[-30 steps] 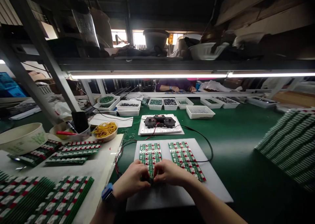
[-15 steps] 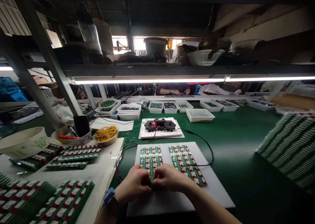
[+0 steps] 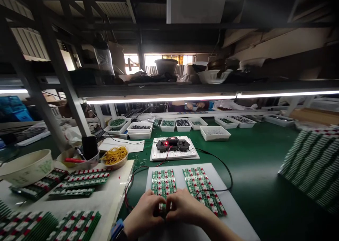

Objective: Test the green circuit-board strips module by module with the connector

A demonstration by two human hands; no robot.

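Observation:
Both hands meet at the near end of a green circuit board panel (image 3: 163,182) that lies on a white pad (image 3: 233,219). My left hand (image 3: 143,214) and my right hand (image 3: 185,207) have their fingers curled and pinched together on the panel's near edge. What the fingertips grip is hidden between them. A second green panel with red parts (image 3: 203,189) lies just right of the hands, crossed by a black wire (image 3: 225,170). Behind the pad a black test fixture (image 3: 172,144) with a red light sits on a white tray.
Stacks of green boards (image 3: 76,181) and a bowl of yellow rubber bands (image 3: 114,155) lie at the left. White bins of small parts (image 3: 214,132) line the back. More stacked boards (image 3: 312,163) sit at the right. Another person's hands (image 3: 194,105) work across the bench.
The camera has tilted upward, so hands and panels now sit lower in the picture. The fixture's red light has come on. Both hands stay pinched on the left panel's near edge.

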